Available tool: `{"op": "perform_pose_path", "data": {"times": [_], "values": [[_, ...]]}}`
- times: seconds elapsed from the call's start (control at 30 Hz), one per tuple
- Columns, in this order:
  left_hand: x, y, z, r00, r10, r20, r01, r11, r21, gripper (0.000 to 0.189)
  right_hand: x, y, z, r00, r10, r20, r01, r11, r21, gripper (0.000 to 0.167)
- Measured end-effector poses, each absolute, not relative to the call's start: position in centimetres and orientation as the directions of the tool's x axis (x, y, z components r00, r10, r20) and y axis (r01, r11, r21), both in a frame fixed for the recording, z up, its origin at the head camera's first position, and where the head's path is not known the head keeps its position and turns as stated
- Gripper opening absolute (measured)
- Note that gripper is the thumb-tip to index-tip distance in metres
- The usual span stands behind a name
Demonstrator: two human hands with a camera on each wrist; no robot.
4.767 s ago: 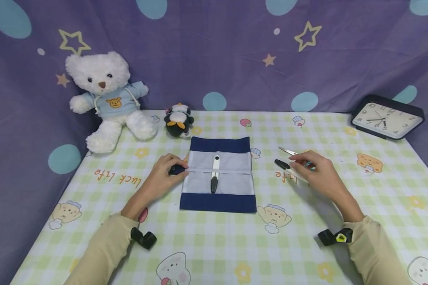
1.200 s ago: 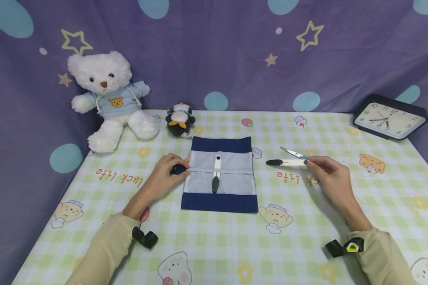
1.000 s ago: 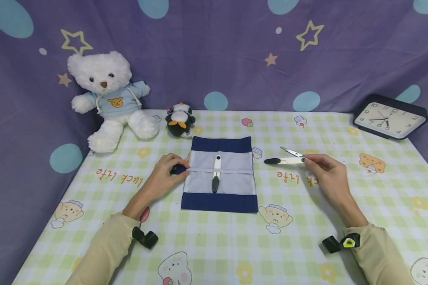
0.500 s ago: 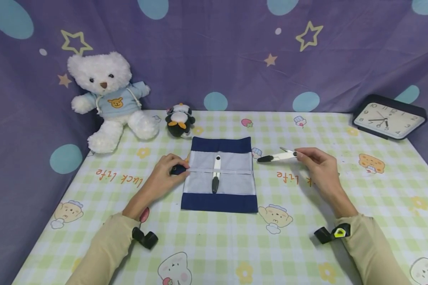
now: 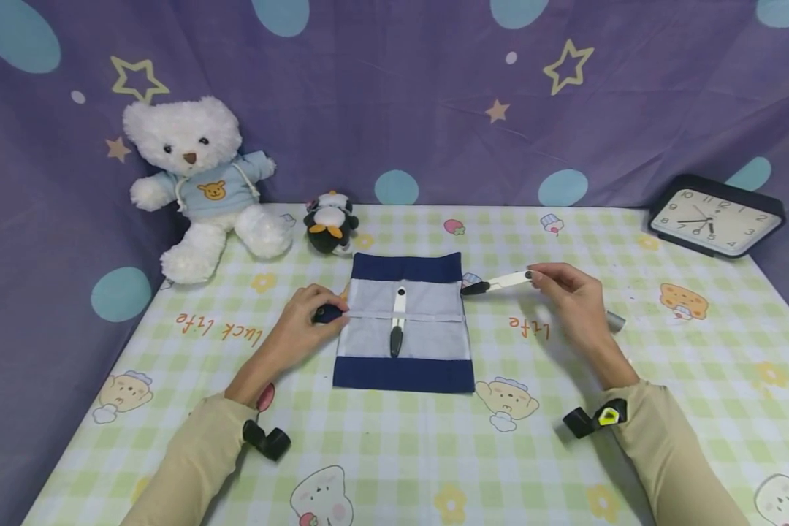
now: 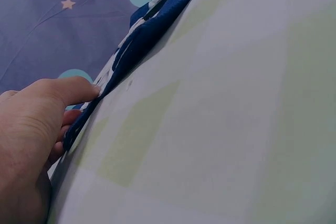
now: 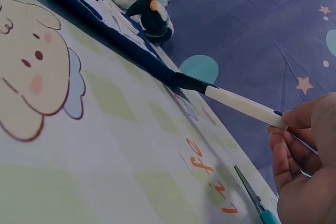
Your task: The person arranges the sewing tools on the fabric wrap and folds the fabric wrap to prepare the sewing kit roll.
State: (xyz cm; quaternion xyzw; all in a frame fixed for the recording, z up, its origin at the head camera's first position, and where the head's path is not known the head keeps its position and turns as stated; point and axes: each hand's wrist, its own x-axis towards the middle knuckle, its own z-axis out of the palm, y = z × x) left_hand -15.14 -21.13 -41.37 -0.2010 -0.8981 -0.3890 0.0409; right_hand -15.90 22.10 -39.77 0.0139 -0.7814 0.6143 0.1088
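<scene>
Black-and-white tool (image 5: 508, 280) is tilted off the pouch's right edge, white end pinched between thumb and fingers of the right hand (image 5: 568, 296), black end at that edge; contact can't tell. Pouch (image 5: 401, 374) lies open on the checked cloth (image 5: 401, 453), second tool (image 5: 397, 314) lengthwise mid-pouch. Left hand (image 5: 302, 318) pinches its left edge, thumb on top. Scissors (image 7: 257, 200) near the right hand. Far left: penguin (image 5: 330, 223), bear (image 5: 207, 175). Far right: clock (image 5: 717, 217).
</scene>
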Motion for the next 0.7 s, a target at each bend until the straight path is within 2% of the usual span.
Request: {"op": "perform_pose_path", "data": {"times": [0.27, 0.47, 0.7], "values": [[-15.1, -21.1, -41.3, -0.915, 0.332, 0.231, 0.395, 0.611, 0.687, 0.013, -16.0, 22.1, -39.4, -0.973, 0.117, 0.199, -0.167, 0.237, -0.957, 0.026], [-15.0, -21.1, -41.3, -0.922, 0.325, 0.211, 0.376, 0.616, 0.693, 0.014, -16.3, 21.3, -39.3, -0.969, 0.093, 0.230, -0.213, 0.163, -0.963, 0.026], [-15.1, -21.2, -41.4, -0.922, 0.325, 0.209, 0.374, 0.617, 0.693, 0.014, -17.0, 19.5, -39.6, -0.968, 0.050, 0.245, -0.232, 0.182, -0.955, 0.025]]}}
